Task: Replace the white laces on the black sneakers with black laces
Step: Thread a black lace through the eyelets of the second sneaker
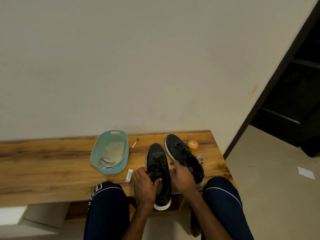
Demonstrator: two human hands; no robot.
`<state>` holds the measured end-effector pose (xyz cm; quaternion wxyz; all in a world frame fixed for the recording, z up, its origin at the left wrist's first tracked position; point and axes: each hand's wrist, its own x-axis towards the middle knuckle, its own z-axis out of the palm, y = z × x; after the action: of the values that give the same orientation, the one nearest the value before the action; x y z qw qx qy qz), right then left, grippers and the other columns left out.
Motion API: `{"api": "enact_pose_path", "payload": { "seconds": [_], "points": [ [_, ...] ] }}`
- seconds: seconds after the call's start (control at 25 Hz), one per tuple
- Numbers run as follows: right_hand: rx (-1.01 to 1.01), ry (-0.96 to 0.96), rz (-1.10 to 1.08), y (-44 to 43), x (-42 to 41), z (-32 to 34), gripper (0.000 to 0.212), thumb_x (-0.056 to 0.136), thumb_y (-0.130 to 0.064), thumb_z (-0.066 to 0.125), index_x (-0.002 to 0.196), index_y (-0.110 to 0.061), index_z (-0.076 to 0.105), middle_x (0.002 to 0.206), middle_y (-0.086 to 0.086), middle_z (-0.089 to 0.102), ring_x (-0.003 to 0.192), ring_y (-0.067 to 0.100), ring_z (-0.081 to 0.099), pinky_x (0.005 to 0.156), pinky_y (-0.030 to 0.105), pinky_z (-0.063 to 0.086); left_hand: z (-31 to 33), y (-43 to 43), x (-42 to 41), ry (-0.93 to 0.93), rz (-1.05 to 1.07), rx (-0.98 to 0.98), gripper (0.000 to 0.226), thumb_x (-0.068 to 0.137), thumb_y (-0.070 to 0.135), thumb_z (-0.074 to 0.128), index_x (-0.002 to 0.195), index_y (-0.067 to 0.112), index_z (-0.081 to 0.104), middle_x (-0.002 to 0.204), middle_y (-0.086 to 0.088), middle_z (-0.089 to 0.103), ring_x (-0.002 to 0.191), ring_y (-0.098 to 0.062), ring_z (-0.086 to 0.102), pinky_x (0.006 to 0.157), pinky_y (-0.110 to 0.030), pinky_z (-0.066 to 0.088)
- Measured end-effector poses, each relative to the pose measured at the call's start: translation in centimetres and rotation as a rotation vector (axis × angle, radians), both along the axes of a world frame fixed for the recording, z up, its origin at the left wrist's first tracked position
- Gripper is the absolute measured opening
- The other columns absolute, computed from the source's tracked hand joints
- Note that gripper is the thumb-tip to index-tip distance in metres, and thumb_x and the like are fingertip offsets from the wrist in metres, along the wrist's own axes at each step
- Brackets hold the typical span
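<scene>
Far left, the wooden surface (52, 167) runs along the wall, and the first thing on it is a pale blue basket (112, 169) with the white laces (105, 161) bundled in its near end. Just right of the basket, a small orange tube (135, 144) with a green cap lies toward the far side. Closer in, a little white packet (129, 175) lies by the near edge. Now the action: the left hand (145, 185) has its grip closed on the near sneaker (155, 153), fingers wrapped round the left side of the collar and the thumb hooked over into the opening. That shoe points away from the person, black laces (160, 161) threaded up its front, and its white-soled heel sticks out past the near edge of the surface. To its right, the right hand (183, 177) hovers between the two shoes and over the heel end of the far sneaker (180, 149). It is blurred, so I cannot tell whether its grip is spread or pinching anything. The far sneaker is also laced in black and lies angled, toe to the far left. Beside it on the right stands an orange jar (193, 144), with a clear roll of tape (200, 158) just nearer. Two dark blue trouser legs (107, 205) frame the hands below, and far right a white sheet of paper (305, 172) lies on the floor (268, 196).
</scene>
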<state>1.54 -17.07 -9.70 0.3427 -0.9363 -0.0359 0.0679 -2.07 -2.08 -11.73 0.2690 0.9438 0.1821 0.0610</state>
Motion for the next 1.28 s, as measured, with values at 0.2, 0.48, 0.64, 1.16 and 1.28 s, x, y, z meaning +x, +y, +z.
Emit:
{"api": "enact_pose_path", "payload": {
  "seconds": [0.2,0.48,0.64,1.16,1.28],
  "points": [
    [0.172,-0.054,0.007,1.8,-1.6,0.8,0.018,0.105,-0.028,0.046,0.098,-0.018,0.059,0.086,-0.002,0.065,0.078,0.012,0.062,0.07,0.033,0.052,-0.3,0.2,-0.6,0.024,0.019,-0.116,0.047,0.082,0.048,0.073,0.112,0.024,0.047,0.109,0.006,0.051,0.104,-0.01,0.051,0.077,-0.02,0.042],
    [0.247,-0.115,-0.133,-1.1,-0.9,1.7,0.019,0.1,-0.036,0.056,0.093,-0.021,0.065,0.084,-0.007,0.065,0.079,0.008,0.062,0.07,0.028,0.048,-0.8,-0.1,-0.5,0.026,0.027,-0.173,0.038,0.086,0.048,0.069,0.109,0.025,0.049,0.106,0.008,0.05,0.095,-0.005,0.045,0.067,-0.018,0.034],
    [-0.048,-0.08,-0.077,2.2,-0.8,-1.1,0.044,0.098,-0.056,0.045,0.133,-0.029,0.049,0.123,-0.007,0.05,0.11,0.011,0.055,0.087,0.035,0.05,-0.9,-0.1,-0.5,0.047,0.011,-0.173,0.036,0.088,0.045,0.068,0.111,0.026,0.049,0.108,0.009,0.049,0.099,-0.007,0.048,0.072,-0.019,0.036],
    [1.256,-0.098,-0.29,-0.8,0.4,2.9,0.017,0.094,-0.028,0.065,0.079,-0.021,0.066,0.077,-0.001,0.061,0.072,0.009,0.058,0.063,0.021,0.049,-0.7,-0.3,-0.6,0.041,0.035,-0.134,0.036,0.091,0.049,0.062,0.113,0.024,0.049,0.11,0.006,0.051,0.102,-0.01,0.05,0.073,-0.022,0.041],
    [0.409,0.003,-0.265,-1.3,0.4,1.9,0.011,0.096,-0.032,0.064,0.093,-0.021,0.064,0.096,-0.004,0.062,0.09,0.014,0.062,0.073,0.027,0.046,-0.3,-0.1,-0.8,0.067,0.016,-0.159,0.036,0.092,0.05,0.06,0.114,0.023,0.05,0.111,0.005,0.051,0.102,-0.01,0.051,0.072,-0.021,0.039]
  ]
}}
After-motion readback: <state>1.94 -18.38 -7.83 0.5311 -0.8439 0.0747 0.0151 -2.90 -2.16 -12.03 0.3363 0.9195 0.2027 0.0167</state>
